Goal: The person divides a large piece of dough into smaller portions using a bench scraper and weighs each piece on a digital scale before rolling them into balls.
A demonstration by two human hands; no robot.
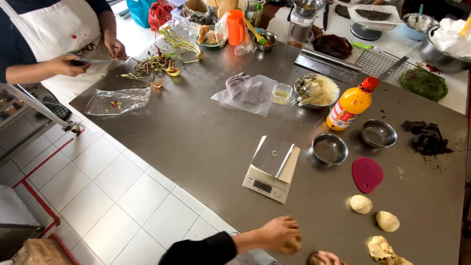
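My left hand, in a black sleeve, is cupped over a pale piece of dough at the near edge of the steel table. Only the fingertips of my right hand show at the bottom edge, just right of the left hand; what they hold is hidden. Two round dough balls and a rough lump of dough lie to the right. A pink scraper lies beyond them. A digital scale stands just past my left hand.
Two small steel bowls, an orange bottle, a mixing bowl of batter and a dark crumb pile sit further back. At the far left another person in a white apron cuts plant stems with a knife.
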